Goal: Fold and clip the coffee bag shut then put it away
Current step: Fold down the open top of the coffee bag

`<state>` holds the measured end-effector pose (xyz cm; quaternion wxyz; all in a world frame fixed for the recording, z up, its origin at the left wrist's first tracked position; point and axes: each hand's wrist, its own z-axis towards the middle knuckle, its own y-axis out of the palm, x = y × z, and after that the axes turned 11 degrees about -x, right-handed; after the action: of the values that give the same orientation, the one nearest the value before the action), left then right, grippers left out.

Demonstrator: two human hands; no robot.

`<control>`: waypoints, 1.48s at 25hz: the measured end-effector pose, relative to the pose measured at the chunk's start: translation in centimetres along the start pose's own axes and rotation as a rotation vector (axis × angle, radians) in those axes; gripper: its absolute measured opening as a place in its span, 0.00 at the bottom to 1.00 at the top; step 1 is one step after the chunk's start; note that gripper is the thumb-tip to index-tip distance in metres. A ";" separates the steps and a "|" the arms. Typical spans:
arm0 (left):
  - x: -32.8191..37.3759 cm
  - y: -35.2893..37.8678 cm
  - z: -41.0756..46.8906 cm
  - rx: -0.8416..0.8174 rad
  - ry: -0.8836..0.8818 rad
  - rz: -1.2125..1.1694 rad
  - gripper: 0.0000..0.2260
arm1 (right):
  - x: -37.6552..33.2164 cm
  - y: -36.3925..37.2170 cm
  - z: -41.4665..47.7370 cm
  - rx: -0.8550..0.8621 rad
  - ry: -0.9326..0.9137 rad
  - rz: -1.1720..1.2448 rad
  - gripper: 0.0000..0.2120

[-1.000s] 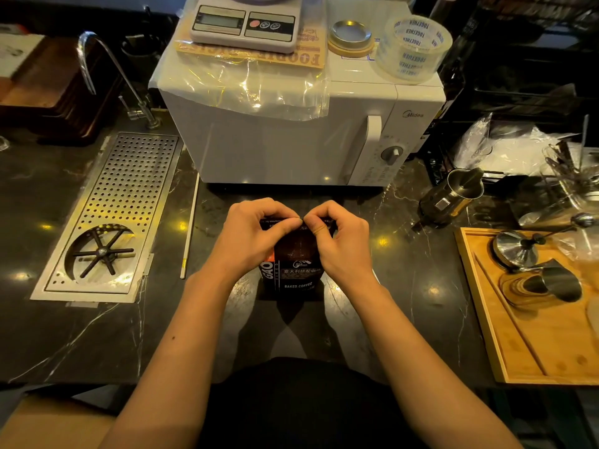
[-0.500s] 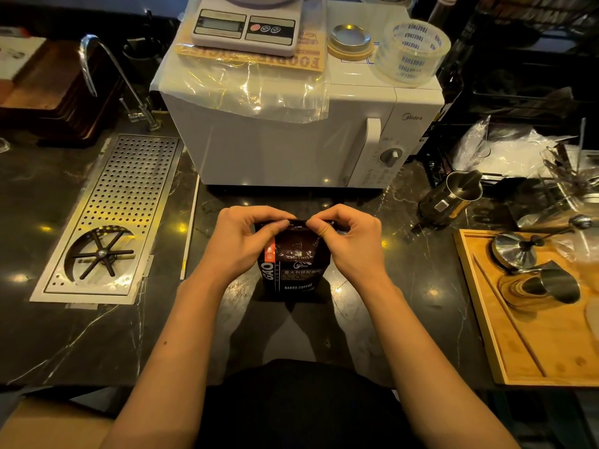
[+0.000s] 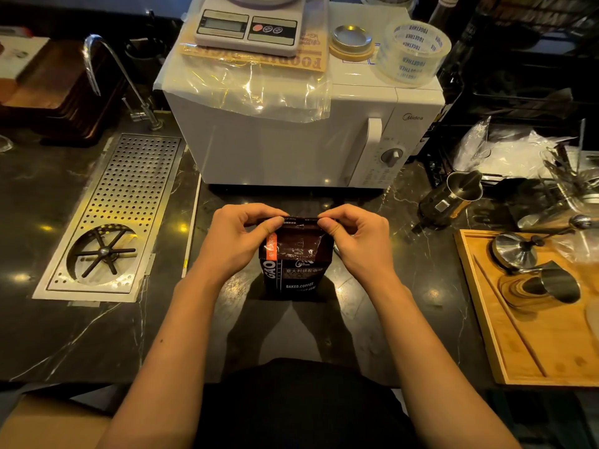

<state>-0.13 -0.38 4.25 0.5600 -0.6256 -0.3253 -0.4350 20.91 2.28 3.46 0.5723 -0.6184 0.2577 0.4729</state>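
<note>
A dark brown coffee bag (image 3: 296, 270) with white lettering and an orange side stripe stands upright on the black marble counter, just in front of me. My left hand (image 3: 238, 239) pinches the left end of the bag's flattened top edge between thumb and fingers. My right hand (image 3: 355, 238) pinches the right end of the same edge. The top strip is stretched flat between the two hands. No clip is visible.
A white microwave (image 3: 291, 140) stands right behind the bag, with a scale (image 3: 248, 24) and a tape roll (image 3: 413, 51) on top. A perforated steel drain tray (image 3: 113, 218) lies left. A wooden tray (image 3: 534, 319) with metal tools sits right, a steel pitcher (image 3: 450, 197) beside it.
My hands have slid apart along the bag's top edge, from touching at the middle to its two ends, flattening the top and uncovering the bag's upper front.
</note>
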 end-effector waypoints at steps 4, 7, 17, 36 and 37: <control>-0.3 1.0 -0.5 0.183 -0.003 -0.041 0.06 | 0.0 0.2 -0.2 0.070 0.014 0.052 0.08; -0.5 0.7 -0.1 0.099 -0.011 -0.082 0.06 | 0.1 0.4 -0.3 0.129 0.052 0.097 0.10; -1.1 1.3 -0.4 0.085 -0.049 -0.317 0.07 | 0.6 0.5 -0.4 0.146 0.064 0.114 0.10; -2.1 3.1 -0.7 0.115 -0.103 -0.410 0.08 | 2.3 1.9 -1.8 0.019 0.160 0.516 0.12; -2.1 3.2 -0.7 0.116 -0.103 -0.407 0.08 | 2.4 1.8 -1.8 0.004 0.159 0.531 0.13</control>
<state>1.71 -1.41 1.01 0.4784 -0.5352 -0.4974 -0.4872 20.88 0.69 0.31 0.4076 -0.5631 0.4558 0.5559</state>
